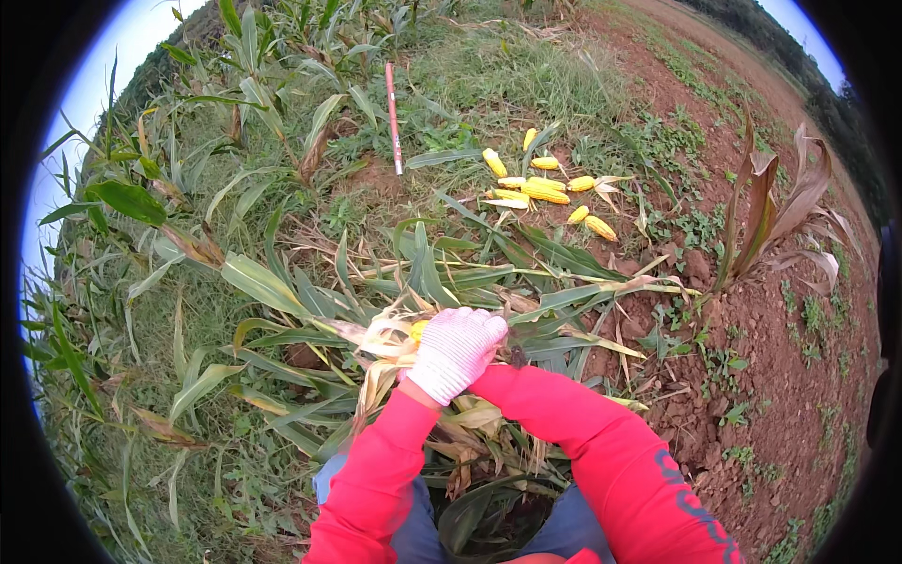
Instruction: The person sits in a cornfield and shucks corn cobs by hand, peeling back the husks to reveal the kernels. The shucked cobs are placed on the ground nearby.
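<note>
An ear of corn [418,330] shows yellow kernels between pale, peeled-back husks [384,338], low in the middle of the view. My left hand [458,345], in a white and pink knit glove, is closed over the ear's near side. Most of my right hand is hidden beneath and behind the left one; only its red sleeve [557,405] shows plainly, so its grip cannot be made out. Cut corn stalks with long green leaves [486,276] lie under and beyond my hands. Farther off, several husked yellow ears [546,192] lie in a loose pile on the ground.
A red and white stick-like object [392,120] lies on the grass beyond the stalks. Standing corn plants [254,106] fill the left side. A dry brown corn plant [764,204] rises at the right, beside bare reddish soil [775,395] with small weeds.
</note>
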{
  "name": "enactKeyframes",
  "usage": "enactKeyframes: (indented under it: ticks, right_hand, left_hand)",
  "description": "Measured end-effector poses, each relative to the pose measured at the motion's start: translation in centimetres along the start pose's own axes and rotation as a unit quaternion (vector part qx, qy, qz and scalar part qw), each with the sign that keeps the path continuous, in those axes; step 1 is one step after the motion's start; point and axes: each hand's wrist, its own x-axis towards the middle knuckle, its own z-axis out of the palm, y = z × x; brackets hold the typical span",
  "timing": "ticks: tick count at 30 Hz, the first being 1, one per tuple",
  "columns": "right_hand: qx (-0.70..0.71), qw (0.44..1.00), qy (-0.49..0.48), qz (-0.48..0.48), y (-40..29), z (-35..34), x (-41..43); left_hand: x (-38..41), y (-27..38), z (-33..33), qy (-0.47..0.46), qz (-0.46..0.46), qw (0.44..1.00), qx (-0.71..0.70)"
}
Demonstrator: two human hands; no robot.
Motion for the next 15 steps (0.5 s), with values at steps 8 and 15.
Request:
enactKeyframes:
  ticks: [8, 15]
  right_hand:
    - [-0.071, 0.984, -0.117, 0.118, 8.2, 10.0, -4.6]
    - [-0.292, 0.865, -0.221, 0.344, -1.3, 9.5, -3.7]
  left_hand:
    - [0.5, -6.9, -1.3, 0.306, -0.353, 0.605, -0.645]
    - [-2.2, -9.6, -3.0, 0.368, -0.324, 0.374, -0.787]
